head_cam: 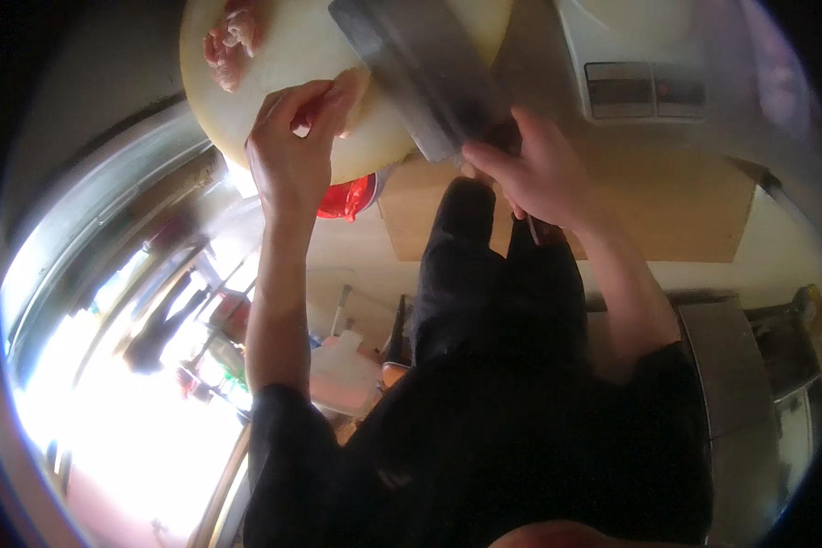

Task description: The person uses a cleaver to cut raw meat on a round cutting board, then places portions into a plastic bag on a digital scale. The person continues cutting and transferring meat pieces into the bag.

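Observation:
My right hand [534,171] is closed around the handle of a wide-bladed cleaver [428,75]. Its grey blade slants up and to the left, over the right part of a round, pale cutting board [288,41]. Left of the blade, my left hand [298,130] pinches a piece of raw meat [351,96] between thumb and fingers. That piece lies close to the blade; whether they touch I cannot tell. More raw meat [229,48] rests near the board's upper left edge.
A red plastic bag [348,198] shows below the board's near edge. At upper right stands a pale appliance or container [644,89] with dark rectangular panels. A brown cardboard-like sheet [657,198] lies on the floor. Metal cabinets [733,370] stand at the right.

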A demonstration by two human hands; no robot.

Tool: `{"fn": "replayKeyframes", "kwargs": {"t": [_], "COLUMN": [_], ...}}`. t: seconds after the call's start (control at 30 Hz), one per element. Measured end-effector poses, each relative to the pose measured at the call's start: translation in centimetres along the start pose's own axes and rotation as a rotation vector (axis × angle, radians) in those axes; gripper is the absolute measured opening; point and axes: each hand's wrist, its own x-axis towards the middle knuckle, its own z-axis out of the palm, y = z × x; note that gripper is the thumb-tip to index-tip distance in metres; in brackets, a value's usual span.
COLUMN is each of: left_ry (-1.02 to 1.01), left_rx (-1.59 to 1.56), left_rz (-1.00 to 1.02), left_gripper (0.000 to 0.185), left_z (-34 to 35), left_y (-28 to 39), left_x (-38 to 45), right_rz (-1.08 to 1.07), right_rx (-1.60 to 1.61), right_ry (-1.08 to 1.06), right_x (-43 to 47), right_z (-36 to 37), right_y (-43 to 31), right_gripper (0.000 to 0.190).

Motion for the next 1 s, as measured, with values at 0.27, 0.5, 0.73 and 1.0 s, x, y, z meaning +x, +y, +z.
{"fn": "replayKeyframes", "kwargs": {"t": [0.27,0.5,0.73,1.0], "left_ry": [-0.006,-0.017,-0.043,-0.147], "left_rx": [-0.023,-0.094,-0.108,0.097], "left_rz": [0.031,0.069,0.05,0.255], "left_gripper": [0.023,0.02,0.024,0.029], "left_z": [0.1,0.0,-0.2,-1.7], "left_y": [-0.6,-0.6,-0.1,-1.2], "left_x": [0.1,0.4,0.2,0.0], "right_rz": [-0.174,-0.134,-0.101,-0.092], "right_rx": [-0.094,-0.256,-0.331,-0.463], "right_ry": [0.075,0.149,0.152,0.174], "right_x": [0.4,-1.7,-2.9,-1.2], "right_z": [0.5,1.7,1.9,2.5], "right_y": [0.3,1.9,1.6,1.1], "right_gripper": [0.031,0.032,0.039,0.042]}}
